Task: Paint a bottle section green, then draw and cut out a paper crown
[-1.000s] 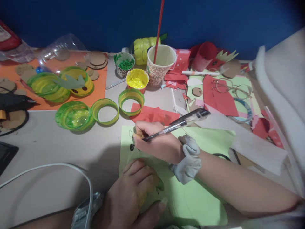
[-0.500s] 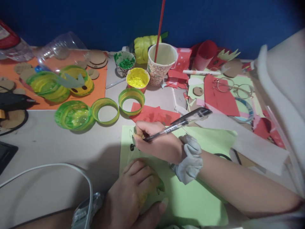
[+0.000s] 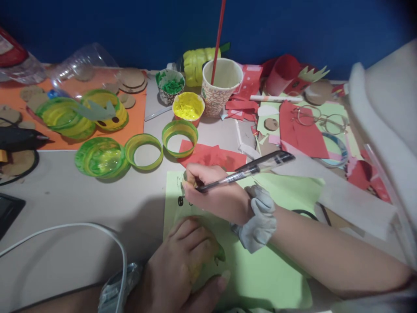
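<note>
Running across the whole view, the pale grey desk (image 3: 81,200) is carrying a crowd of craft pieces, and in front of the person a light green paper sheet (image 3: 260,269) is lying on it, reaching under both hands. The left hand (image 3: 182,261) is resting on the sheet, fingers loosely bent, thumb standing apart, gripping nothing that I can see; yellowish smudges are showing near the thumb. The right hand (image 3: 218,191) is lying higher up the sheet. Just beyond the sheet, a flat red paper piece (image 3: 218,157) is lying on the desk, and two yellow-green rings (image 3: 145,167) (image 3: 179,152) are standing beside it.

If those smudges are wet paint, the left hand could be marking the sheet by its contact alone. Fresh ink might also be smearing, since the right hand is resting so close to the black drawn marks (image 3: 180,201) near the sheet's corner. A skewed line seems possible too, should the left hand's hold on the sheet be slackening.

As for pose, the right forearm is slanting in from the right, its wrist wearing a grey fabric scrunchie (image 3: 257,217). The fingers are pinching a slim black-and-clear plastic pen (image 3: 250,168), its tail leaning up to the right; its tip is hiding behind the fingers, so I cannot tell whether it is touching the sheet.
</note>
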A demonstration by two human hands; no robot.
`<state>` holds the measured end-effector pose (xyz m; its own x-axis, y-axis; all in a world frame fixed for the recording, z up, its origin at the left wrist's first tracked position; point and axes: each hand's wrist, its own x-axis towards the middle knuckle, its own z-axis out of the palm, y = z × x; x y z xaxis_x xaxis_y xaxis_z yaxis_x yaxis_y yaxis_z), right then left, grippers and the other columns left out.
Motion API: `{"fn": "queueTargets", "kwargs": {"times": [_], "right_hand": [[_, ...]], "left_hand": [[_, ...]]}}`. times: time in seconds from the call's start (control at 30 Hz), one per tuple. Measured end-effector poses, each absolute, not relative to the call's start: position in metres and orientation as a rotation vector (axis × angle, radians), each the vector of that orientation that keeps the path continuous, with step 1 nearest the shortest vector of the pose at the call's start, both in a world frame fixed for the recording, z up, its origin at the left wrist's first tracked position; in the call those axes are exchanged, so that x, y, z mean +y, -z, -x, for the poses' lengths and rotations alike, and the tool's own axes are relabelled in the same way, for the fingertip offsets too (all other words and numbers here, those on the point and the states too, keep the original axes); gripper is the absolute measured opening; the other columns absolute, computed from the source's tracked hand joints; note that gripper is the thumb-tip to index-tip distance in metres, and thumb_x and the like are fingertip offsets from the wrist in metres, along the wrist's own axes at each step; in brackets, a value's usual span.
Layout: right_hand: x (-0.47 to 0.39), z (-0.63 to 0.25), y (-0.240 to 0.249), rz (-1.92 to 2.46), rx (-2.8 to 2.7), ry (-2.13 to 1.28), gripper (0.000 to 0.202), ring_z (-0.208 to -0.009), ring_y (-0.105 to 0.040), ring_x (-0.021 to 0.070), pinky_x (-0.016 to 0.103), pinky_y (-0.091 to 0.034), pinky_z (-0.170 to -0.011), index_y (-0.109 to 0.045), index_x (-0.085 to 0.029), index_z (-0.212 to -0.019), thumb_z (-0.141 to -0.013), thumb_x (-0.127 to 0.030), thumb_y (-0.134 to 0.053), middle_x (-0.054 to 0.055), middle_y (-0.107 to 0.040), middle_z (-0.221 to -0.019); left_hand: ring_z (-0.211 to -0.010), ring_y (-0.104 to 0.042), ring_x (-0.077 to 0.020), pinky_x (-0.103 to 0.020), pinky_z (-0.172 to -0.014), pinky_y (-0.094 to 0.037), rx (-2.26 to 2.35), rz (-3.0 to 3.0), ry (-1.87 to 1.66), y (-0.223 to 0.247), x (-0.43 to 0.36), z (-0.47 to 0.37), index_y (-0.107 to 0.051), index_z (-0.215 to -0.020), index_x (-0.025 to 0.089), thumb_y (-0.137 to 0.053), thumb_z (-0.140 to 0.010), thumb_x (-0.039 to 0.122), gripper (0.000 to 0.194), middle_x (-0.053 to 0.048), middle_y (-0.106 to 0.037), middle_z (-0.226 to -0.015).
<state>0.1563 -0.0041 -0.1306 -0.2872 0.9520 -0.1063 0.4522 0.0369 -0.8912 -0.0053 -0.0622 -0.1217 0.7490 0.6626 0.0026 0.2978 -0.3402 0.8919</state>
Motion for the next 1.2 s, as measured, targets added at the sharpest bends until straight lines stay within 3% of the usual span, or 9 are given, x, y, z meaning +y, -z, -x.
{"fn": "queueTargets", "kwargs": {"times": [0.87, 1.2], "right_hand": [[-0.0030, -0.1552, 0.1301, 1.405, -1.763, -1.226, 0.023, -0.053, -0.040, 0.0069, 0.020, -0.030, -0.049, -0.034, -0.021, -0.066, -0.081, -0.017, -0.051, -0.008, -0.039, -0.057], [-0.0043, -0.1543, 0.1300, 1.421, -1.770, -1.214, 0.024, -0.054, -0.040, 0.0075, 0.021, -0.030, -0.050, -0.033, -0.021, -0.065, -0.080, -0.018, -0.052, -0.008, -0.038, -0.057]], "left_hand": [[-0.088, -0.052, -0.0150, -0.026, -0.085, -0.040, 0.742, -1.948, -0.453, 0.1249, -0.0644, 0.0039, -0.052, -0.083, 0.020, -0.070, -0.069, 0.014, 0.023, 0.003, -0.059, -0.087], [-0.089, -0.053, -0.0171, -0.029, -0.086, -0.043, 0.740, -1.950, -0.410, 0.1213, -0.0614, 0.0063, -0.054, -0.082, 0.019, -0.066, -0.072, 0.015, 0.016, 0.000, -0.061, -0.087]]}}
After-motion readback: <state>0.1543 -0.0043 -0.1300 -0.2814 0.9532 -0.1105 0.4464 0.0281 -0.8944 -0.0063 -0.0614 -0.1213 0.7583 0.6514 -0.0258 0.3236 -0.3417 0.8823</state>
